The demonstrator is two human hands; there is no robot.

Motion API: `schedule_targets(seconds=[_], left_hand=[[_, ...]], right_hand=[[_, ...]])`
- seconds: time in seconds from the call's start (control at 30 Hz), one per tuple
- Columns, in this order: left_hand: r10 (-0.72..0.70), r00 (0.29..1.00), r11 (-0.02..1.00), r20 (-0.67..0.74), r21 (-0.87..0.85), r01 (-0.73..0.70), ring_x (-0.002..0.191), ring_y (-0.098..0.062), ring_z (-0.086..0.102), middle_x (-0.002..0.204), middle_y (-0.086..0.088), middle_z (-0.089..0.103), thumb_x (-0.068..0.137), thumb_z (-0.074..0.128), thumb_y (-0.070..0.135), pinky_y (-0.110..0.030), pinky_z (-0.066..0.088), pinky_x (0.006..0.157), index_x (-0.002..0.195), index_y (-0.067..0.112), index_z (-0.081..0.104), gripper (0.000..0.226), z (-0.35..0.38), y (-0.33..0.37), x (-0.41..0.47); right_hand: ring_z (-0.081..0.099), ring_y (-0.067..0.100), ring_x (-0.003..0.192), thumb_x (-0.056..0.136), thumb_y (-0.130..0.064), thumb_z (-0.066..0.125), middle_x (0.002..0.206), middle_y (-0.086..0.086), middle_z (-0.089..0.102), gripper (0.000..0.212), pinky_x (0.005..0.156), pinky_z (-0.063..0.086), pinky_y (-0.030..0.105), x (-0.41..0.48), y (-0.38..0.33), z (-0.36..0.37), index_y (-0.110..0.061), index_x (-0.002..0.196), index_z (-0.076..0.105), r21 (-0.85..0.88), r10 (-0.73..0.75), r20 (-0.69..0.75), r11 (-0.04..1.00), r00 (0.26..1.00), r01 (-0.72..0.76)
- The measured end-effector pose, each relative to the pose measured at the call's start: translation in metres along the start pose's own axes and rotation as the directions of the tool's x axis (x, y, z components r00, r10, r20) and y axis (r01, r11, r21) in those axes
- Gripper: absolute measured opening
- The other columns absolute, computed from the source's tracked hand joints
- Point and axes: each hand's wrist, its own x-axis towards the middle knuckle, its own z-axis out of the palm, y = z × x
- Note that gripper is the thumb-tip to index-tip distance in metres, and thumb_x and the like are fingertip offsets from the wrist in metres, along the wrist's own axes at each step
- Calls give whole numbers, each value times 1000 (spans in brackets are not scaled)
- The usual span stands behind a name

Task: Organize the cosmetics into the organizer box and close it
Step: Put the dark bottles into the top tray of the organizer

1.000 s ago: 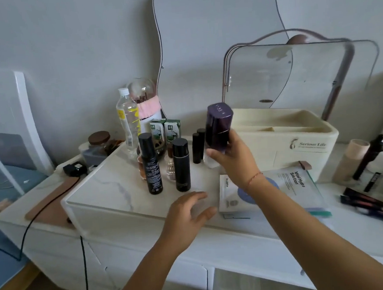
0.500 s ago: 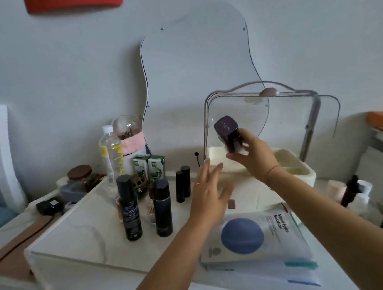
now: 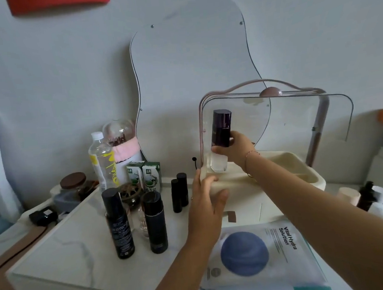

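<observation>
My right hand (image 3: 236, 148) grips a bottle with a dark purple cap and clear base (image 3: 221, 140), upright over the left end of the cream organizer box (image 3: 306, 177). The box's clear lid (image 3: 297, 119) stands raised behind it. My left hand (image 3: 207, 202) holds the box's front left corner, thumb on the front face. Two tall black bottles (image 3: 119, 222) (image 3: 155, 222) and two small black tubes (image 3: 179, 192) stand on the marble top to the left. Face mask sachets (image 3: 261, 253) lie in front of the box.
A water bottle (image 3: 102, 160), two green cartons (image 3: 143, 173), a glass dome and a brown-lidded jar (image 3: 73, 182) stand at the back left. A wavy mirror (image 3: 192, 76) leans on the wall. More bottles (image 3: 368, 196) stand right of the box. A black cable runs at left.
My right hand has lowered the purple-capped bottle from mid-air down into the box's left end. My left hand has reached forward and taken hold of the box's corner.
</observation>
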Motion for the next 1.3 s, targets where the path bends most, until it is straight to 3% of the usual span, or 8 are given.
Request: schedule_targets(seconds=[0.2,0.4,0.57,0.7,0.83,0.97,1.1,1.3], left_hand=[[22,1000,1000,3,-14,-22,114,35,6,155,13,12,87,42,54,8,19,82,124,31,46,43,1,-1,0],[-6,1000,1000,18,-16,6,127,8,17,156,14,9,88,42,54,-17,29,94,125,32,45,43,-1,0,0],[-5,998,1000,66,-6,5,125,10,18,156,11,8,92,44,47,-16,30,95,127,30,44,39,-4,1,1],[-15,993,996,117,-91,26,111,35,13,151,12,16,95,48,35,3,23,91,127,31,43,33,-10,3,1],[-50,985,980,165,-181,80,131,11,22,150,23,21,94,49,38,-17,26,105,138,46,29,49,-29,11,-19],[16,964,994,-266,-96,-43,104,1,58,109,23,62,86,58,40,-8,41,85,112,44,54,26,-64,-2,-81],[-157,740,986,-654,-65,153,88,-12,54,94,12,55,80,69,31,-20,43,79,101,35,52,27,-114,-37,-104],[-347,801,932,-487,-87,351,108,-16,51,117,-1,56,76,75,21,-28,37,91,117,15,53,47,-145,-79,-92]], right_hand=[[65,29,94,69,-22,80,99,11,69,51,88,52,48,3,3,2,-10,111,54,-106,66,55,993,996,-60],[65,28,84,67,-24,79,95,10,67,46,79,55,43,2,-2,8,-12,102,52,-222,41,-7,974,999,-41],[65,29,88,68,-28,79,101,11,67,51,80,54,42,0,-4,9,-10,107,51,-275,74,1,959,997,-71],[56,29,110,73,-29,78,127,13,55,70,89,47,36,-15,-11,6,-7,129,42,-353,66,-8,933,998,-65],[49,23,115,78,-24,74,133,10,44,65,99,39,30,-60,-31,4,-7,131,40,-194,-121,-183,977,976,84],[51,11,109,79,-23,72,120,0,50,50,95,43,23,-123,-42,8,-17,121,47,-22,-294,-260,954,920,299],[51,3,106,78,-28,72,116,-8,53,47,89,39,13,-162,-28,23,-23,118,48,-28,-305,-154,952,940,305],[50,21,118,85,-31,61,120,0,60,36,117,12,42,-150,-5,17,-18,118,55,-503,-292,-208,851,934,154]])
